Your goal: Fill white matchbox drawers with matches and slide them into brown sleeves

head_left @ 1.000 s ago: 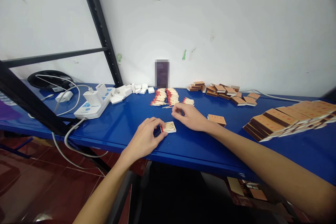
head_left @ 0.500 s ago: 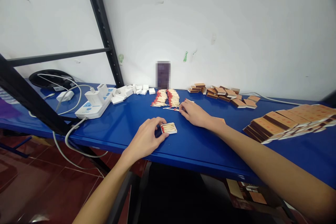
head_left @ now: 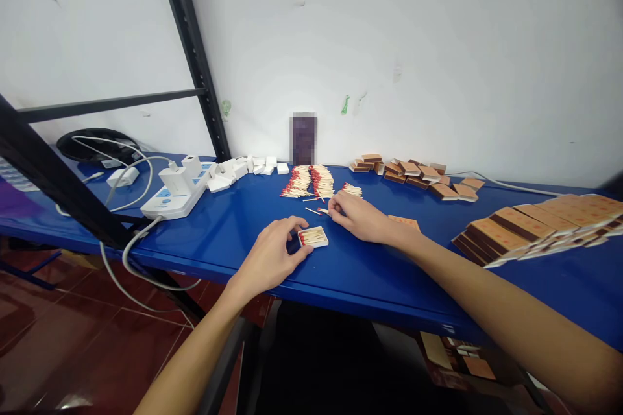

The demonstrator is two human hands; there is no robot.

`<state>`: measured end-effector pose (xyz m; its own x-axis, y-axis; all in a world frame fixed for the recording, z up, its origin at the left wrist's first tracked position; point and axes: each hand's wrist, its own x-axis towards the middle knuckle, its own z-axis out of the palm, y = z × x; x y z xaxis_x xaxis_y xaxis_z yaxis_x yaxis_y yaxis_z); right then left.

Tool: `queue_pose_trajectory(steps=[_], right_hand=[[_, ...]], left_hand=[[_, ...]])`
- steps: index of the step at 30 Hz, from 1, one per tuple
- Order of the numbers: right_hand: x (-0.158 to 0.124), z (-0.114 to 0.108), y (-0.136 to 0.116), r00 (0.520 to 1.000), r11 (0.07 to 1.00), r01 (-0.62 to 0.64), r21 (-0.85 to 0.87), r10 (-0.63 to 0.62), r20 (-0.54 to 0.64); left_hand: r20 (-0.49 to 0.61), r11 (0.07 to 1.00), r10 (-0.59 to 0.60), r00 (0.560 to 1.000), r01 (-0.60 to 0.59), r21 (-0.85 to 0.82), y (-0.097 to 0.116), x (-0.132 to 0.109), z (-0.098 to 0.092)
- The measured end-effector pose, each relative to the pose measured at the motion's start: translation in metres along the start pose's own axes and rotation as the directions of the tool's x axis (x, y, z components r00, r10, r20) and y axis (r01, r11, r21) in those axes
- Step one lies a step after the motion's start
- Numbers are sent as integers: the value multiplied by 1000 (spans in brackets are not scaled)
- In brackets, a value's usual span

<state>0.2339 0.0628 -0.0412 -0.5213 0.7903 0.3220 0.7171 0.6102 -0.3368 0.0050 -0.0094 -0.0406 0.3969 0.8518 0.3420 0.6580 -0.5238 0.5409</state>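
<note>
My left hand [head_left: 275, 246] grips a small white matchbox tray [head_left: 320, 245] by its left end, thumb at the front and fingers behind. Red-tipped matches [head_left: 311, 235] lie side by side inside the tray. Beyond it, my right hand [head_left: 357, 215] has its thumb and fingertips pinched on a few loose matches [head_left: 322, 211], heads pointing left. Two long heaps of matches, a left one [head_left: 296, 183] and a right one [head_left: 322, 181], spread near the wall. A smaller heap [head_left: 352, 190] sits just behind my right hand. A patterned matchbox cover [head_left: 405, 222] is partly hidden by my right forearm.
White empty trays [head_left: 239, 168] cluster at the back left, beside a power strip [head_left: 172, 201] with cables. Brown matchboxes [head_left: 418, 172] lie scattered at the back right. Stacked matchbox covers [head_left: 530, 224] fan out on the right. A black shelf post [head_left: 195, 45] stands left.
My right hand has drawn slightly toward me, sliding a few matches away from the heaps. The small heap behind it now shows. My left hand and the tray have stayed put.
</note>
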Motion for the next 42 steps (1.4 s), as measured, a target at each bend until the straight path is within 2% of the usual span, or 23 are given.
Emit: queue_pose_trajectory(steps=[3, 7, 10, 15, 19, 24, 29, 37, 42], right_hand=[[-3, -3, -13, 996, 990, 85, 110, -86, 8], [-7, -5, -28, 975, 969, 165, 183, -188, 115], [-7, -6, -23, 987, 990, 112, 84, -121, 104], [-2, -6, 4, 995, 987, -41, -154, 55, 88], [-1, -3, 8, 989, 982, -37, -186, 63, 133], [0, 1, -6, 998, 979, -67, -191, 70, 7], [4, 5, -9, 997, 995, 73, -72, -72, 10], [7, 4, 11, 982, 976, 186, -112, -179, 66], [12, 7, 8, 967, 960, 249, -128, -238, 94]], left_hand=[[-7, 1000, -24, 1000, 23, -15, 0, 0, 1], [-14, 999, -27, 1000, 26, -28, -1, 0, 1], [-8, 999, -33, 999, 32, -31, -1, -1, 2], [-10, 999, -40, 999, 39, -35, -3, 0, 3], [-12, 999, -34, 999, 34, -28, -2, 0, 2], [-12, 999, -35, 999, 35, -18, 0, 1, 0], [-11, 1000, -21, 1000, 20, -7, 0, 1, 0], [-5, 1000, -16, 1000, 15, -4, 1, 0, -1], [-4, 1000, -5, 1000, 5, 7, 0, 1, 0]])
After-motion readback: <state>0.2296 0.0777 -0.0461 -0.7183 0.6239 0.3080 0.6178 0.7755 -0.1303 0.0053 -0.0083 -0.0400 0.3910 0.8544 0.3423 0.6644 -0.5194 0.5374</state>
